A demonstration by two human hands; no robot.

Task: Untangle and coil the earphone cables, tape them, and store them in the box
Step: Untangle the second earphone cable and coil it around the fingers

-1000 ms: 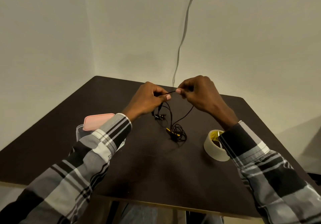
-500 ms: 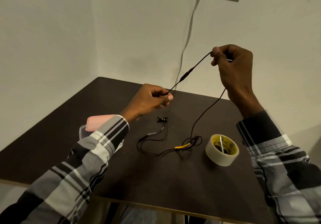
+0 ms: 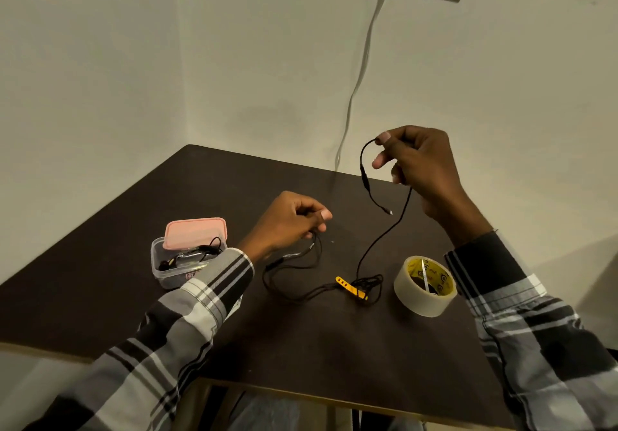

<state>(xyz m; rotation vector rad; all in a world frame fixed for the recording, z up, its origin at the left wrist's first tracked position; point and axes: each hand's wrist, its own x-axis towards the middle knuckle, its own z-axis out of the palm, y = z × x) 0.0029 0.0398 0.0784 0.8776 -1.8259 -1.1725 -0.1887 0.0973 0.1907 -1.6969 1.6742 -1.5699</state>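
The earphone cable [image 3: 381, 240] is still being untangled. One end is pinched high in the right hand [image 3: 418, 163], at 1 o'clock; the left hand [image 3: 287, 220] grips the other part above the bench [image 3: 100, 263]. Next, the knot by the yellow tie [image 3: 351, 287] must be loosened.

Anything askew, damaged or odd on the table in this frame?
Nothing looks damaged or spilled. The pink lid sits askew, propped on the far rim of the clear box, with a cable already inside. The black earphone cable is still knotted beside its yellow tie. The tape roll lies flat.
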